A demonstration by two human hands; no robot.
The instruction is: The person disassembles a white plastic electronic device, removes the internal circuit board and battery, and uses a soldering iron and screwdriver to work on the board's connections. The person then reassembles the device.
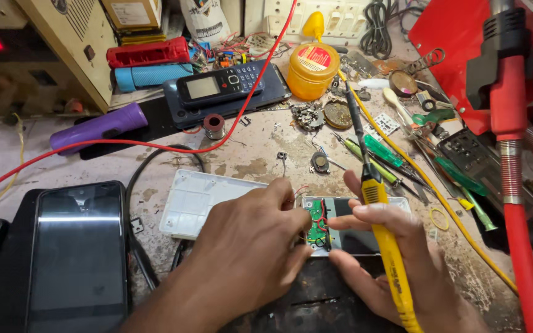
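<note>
My right hand [396, 253] grips a yellow soldering iron [385, 228] whose dark tip points up and away across the bench. My left hand [251, 240] rests its fingers on a small opened white device [396, 205] with a green circuit board [317, 216] and thin red wires inside. Both hands meet over this device at the bench's front centre. A white plastic cover [195, 200] lies just left of it, partly under my left hand.
A dark smartphone [78, 253] lies front left. A keypad phone [220, 83] on a dark slab, a purple tube [97, 128], a yellow jar [313, 69], a solder spool [214, 125] and several screwdrivers [396, 163] crowd the back. A red stand [513, 160] rises on the right.
</note>
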